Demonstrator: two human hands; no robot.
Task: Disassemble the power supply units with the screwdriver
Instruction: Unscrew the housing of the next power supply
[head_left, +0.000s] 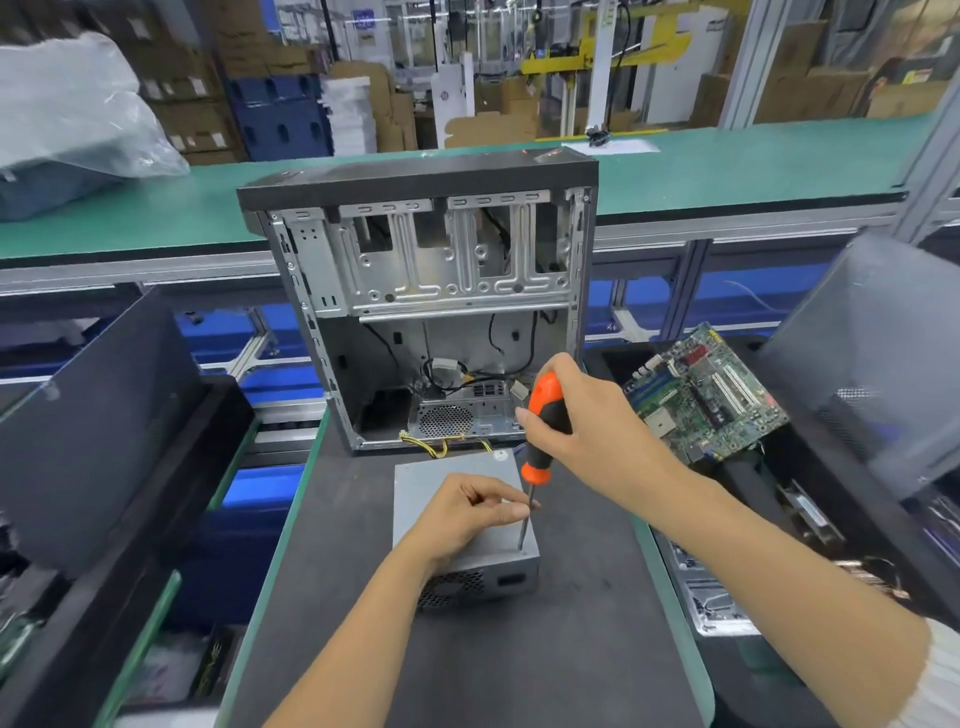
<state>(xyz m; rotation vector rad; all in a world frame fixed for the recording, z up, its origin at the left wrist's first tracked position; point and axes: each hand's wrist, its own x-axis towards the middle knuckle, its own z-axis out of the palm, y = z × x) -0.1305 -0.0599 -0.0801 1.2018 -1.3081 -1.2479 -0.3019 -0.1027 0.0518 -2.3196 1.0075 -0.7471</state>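
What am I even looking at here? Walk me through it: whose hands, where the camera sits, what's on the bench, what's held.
There is no machine here. This is one picture from a camera worn on a person's head, looking forward and down at their own two bare hands.

The right hand grips the orange and black handle of a screwdriver. Its tip stands on the top of a grey metal box, the power supply unit, near the corner closest to the camera. The left hand rests on that box, and its fingers pinch the screwdriver's shaft to steady it.

The box lies on a dark work mat. Behind it stands an open computer case, mostly stripped, with loose wires inside. To the right, a green circuit board sits in a bin.
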